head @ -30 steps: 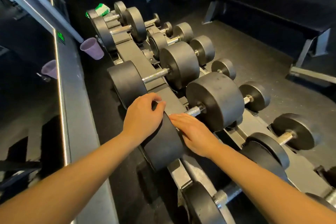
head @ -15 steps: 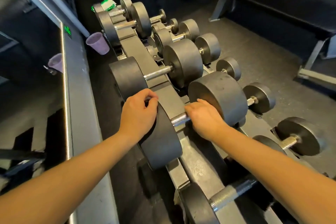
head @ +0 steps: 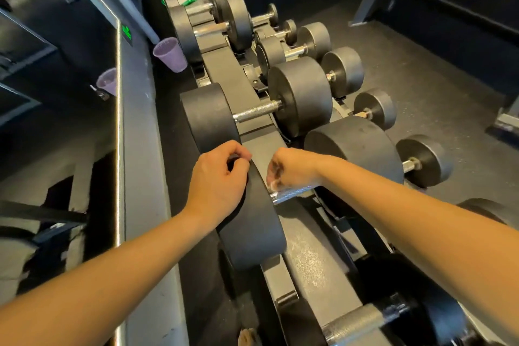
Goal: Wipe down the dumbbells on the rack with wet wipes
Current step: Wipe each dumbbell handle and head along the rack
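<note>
Fingers point(head: 273, 174) of right hand point(head: 292, 166) clenched over dumbbell's handle point(head: 292, 194), wipe hidden.
Left hand point(head: 217, 180) beside, curled on its weight head point(head: 252, 222).

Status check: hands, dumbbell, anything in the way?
Left hand gripping near dumbbell's head. Right hand closed on its handle, wipe barely visible. Nothing blocking; purple cup well clear.

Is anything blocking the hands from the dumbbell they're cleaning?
Nothing visible does. The left hand rests on the dumbbell's near head, and the right hand is closed over its handle with something pale, probably a wipe, in its fingers.
</note>
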`<control>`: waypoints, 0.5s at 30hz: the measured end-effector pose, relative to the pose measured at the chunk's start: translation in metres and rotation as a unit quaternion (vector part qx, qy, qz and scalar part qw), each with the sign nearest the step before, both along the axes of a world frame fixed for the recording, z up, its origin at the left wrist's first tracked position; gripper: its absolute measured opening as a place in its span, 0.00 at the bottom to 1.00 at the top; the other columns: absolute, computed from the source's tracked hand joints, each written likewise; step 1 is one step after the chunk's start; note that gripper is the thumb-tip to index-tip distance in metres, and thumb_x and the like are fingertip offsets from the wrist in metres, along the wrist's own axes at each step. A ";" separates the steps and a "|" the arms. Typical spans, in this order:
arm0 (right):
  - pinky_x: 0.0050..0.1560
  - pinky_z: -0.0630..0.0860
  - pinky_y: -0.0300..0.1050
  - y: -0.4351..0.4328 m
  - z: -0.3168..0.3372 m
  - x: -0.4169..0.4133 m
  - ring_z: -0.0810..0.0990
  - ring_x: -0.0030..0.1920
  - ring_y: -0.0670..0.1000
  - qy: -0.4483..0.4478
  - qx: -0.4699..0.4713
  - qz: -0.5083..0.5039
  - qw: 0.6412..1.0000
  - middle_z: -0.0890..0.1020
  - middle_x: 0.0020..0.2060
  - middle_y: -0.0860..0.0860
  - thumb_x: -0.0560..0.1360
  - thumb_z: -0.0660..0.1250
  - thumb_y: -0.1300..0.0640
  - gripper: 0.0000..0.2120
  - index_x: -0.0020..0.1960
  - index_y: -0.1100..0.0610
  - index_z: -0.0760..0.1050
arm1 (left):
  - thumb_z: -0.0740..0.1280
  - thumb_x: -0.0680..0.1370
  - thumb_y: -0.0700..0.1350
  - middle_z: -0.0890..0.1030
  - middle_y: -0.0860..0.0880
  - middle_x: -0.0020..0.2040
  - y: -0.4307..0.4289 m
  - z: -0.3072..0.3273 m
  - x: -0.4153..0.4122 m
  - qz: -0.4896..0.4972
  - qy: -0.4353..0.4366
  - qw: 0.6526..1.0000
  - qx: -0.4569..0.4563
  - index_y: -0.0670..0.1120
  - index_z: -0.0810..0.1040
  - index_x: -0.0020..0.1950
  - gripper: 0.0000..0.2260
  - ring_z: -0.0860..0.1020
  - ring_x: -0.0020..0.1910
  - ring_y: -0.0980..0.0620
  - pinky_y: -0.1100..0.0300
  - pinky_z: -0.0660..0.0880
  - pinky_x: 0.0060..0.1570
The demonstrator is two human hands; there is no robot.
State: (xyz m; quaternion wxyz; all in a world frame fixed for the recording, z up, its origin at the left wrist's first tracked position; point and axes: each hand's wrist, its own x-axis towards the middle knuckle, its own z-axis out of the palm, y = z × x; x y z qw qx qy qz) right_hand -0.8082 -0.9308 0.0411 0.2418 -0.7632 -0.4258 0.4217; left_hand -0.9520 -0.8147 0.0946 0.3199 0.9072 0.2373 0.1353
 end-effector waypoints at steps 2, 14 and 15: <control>0.51 0.81 0.45 0.008 -0.012 -0.004 0.83 0.45 0.51 0.080 0.016 -0.059 0.995 0.85 0.42 0.55 0.76 0.71 0.65 0.04 0.49 0.63 0.83 | 0.64 0.81 0.41 0.84 0.56 0.49 0.000 0.000 0.000 0.004 0.002 1.000 -0.007 0.49 0.83 0.52 0.09 0.81 0.50 0.58 0.63 0.77 0.51; 0.69 0.73 0.43 -0.052 -0.047 -0.061 0.77 0.63 0.44 -0.180 0.253 -0.039 0.950 0.83 0.60 0.45 0.78 0.69 0.60 0.14 0.63 0.50 0.80 | 0.63 0.80 0.42 0.84 0.56 0.50 0.000 -0.001 -0.001 -0.006 -0.003 1.000 -0.012 0.48 0.83 0.52 0.08 0.81 0.51 0.59 0.67 0.75 0.52; 0.65 0.74 0.45 -0.047 -0.046 -0.056 0.78 0.59 0.46 -0.208 0.246 -0.033 0.946 0.83 0.56 0.46 0.78 0.70 0.59 0.12 0.60 0.50 0.80 | 0.64 0.80 0.42 0.84 0.56 0.49 -0.001 0.000 -0.001 -0.007 -0.001 1.000 -0.007 0.48 0.83 0.52 0.08 0.81 0.50 0.59 0.69 0.75 0.50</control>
